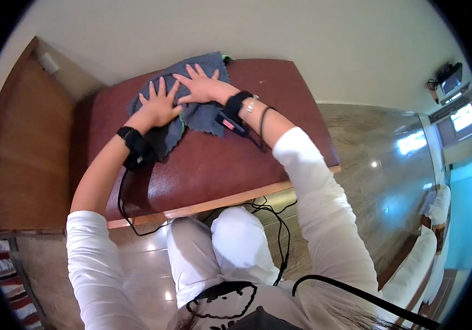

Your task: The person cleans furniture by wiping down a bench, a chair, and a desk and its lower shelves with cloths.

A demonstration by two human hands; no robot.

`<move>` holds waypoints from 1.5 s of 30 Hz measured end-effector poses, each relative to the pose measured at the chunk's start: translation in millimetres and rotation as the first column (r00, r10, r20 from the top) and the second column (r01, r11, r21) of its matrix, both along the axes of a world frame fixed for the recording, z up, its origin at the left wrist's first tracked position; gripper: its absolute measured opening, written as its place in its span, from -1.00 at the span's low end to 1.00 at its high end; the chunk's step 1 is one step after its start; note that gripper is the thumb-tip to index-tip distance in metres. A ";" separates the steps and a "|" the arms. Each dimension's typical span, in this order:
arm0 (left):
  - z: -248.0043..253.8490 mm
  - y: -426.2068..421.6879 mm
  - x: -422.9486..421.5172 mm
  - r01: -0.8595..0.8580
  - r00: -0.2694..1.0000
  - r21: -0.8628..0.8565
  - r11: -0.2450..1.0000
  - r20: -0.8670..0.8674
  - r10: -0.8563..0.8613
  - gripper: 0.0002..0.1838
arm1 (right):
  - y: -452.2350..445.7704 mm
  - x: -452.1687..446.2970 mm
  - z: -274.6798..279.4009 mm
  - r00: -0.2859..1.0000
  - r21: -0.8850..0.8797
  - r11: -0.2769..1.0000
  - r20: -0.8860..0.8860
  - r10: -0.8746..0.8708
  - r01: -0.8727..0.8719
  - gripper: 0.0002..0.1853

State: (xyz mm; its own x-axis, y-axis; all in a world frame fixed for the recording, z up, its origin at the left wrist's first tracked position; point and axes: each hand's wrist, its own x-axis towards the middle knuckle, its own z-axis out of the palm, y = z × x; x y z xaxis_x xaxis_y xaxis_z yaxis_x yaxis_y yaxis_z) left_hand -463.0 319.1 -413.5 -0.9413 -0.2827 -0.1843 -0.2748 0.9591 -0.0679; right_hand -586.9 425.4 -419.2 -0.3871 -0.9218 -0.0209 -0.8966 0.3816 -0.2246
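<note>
A dark grey cloth [200,118] with a scalloped edge and bits of green trim lies spread, partly rumpled, on a reddish-brown padded bench top [219,159]. My left hand [159,107] rests on the cloth's left part, palm down with fingers spread. Just right of it and slightly farther off, my right hand [202,87] also presses flat on the cloth, fingers apart. The thumb of my right hand is close to the fingers of my left. Both wrists wear black straps with small devices. Cloth beneath the palms is hidden.
A wooden panel [24,148] rises at the bench's left end, and a pale wall [280,33] stands behind. Black cables [283,231] hang by the bench's front edge near my knees. White cushioned seating [412,264] is at the lower right, beyond the shiny floor [362,176].
</note>
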 end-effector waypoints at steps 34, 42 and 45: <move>65.1 109.3 153.1 0.442 0.897 0.234 0.866 -0.139 -0.420 -0.49 | 161.8 164.7 15.6 0.980 -0.271 0.942 -0.082 0.183 -0.198 -0.41; 51.0 109.3 127.2 0.238 0.970 0.103 0.966 -0.082 -0.230 -0.23 | 141.5 133.8 13.9 0.989 -0.226 0.970 -0.141 0.052 -0.083 -0.35; 44.9 82.6 77.3 0.153 0.988 0.065 0.986 -0.045 -0.150 -0.21 | 101.2 84.7 11.3 0.993 -0.210 0.977 -0.115 0.020 -0.044 -0.37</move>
